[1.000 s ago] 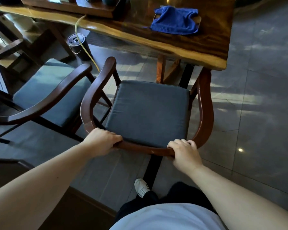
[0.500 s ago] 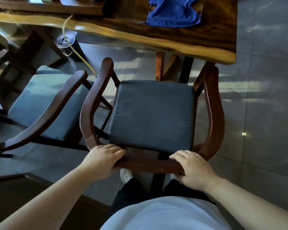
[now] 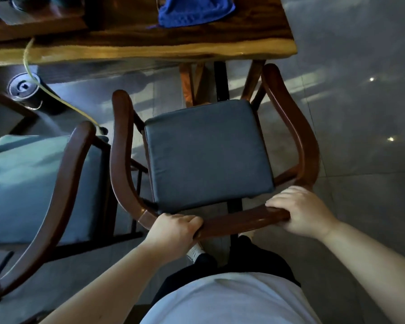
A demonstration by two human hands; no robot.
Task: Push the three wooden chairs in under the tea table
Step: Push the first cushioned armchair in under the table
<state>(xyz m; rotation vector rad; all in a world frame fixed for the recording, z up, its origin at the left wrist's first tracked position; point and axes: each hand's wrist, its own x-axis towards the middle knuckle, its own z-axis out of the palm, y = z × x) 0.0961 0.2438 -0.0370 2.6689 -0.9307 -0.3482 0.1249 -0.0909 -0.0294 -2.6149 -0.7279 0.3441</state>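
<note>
Both hands grip the curved, glossy back rail of the wooden chair: the left hand has its fingers curled tight over the rail near its left bend, the right hand has its fingers wrapped over the right end. The chair's dark, smooth square cushion sits just short of the tabletop, a thick slab with a wavy pale edge; only the armrest tips reach it. A second chair, with a teal cushion, stands just beside on the left. A crumpled blue cloth lies on the slab.
</note>
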